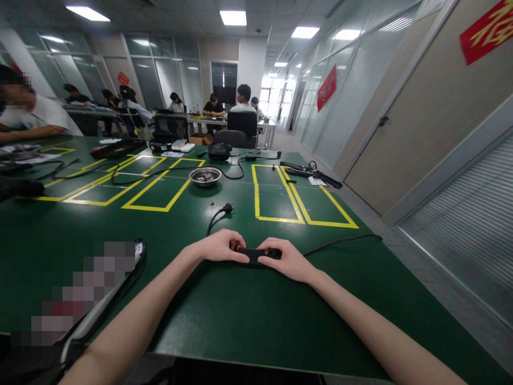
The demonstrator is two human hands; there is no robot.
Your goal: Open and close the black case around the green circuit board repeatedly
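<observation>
On the green table (248, 315), both hands pinch a black adapter block (253, 255): left hand (222, 246), right hand (285, 259). Best keep it flat, cables (340, 241) slack.

Two bare forearms in view, entering from bottom edge. No sleeves visible to the frame's limit. Left hand (222, 247) and right hand (287, 260) both ungloved. No rings, watch, bands or bracelets seen on fingers or wrists. Nails short, unpainted as far as can be told. Forearms slender, smooth, without markings or tattoos. Knuckles and finger joints plainly outlined on both hands. Upper arms and clothing out of frame; nothing of torso or garment shown. Fine detail blurred by wide lens at lower edge.
</observation>
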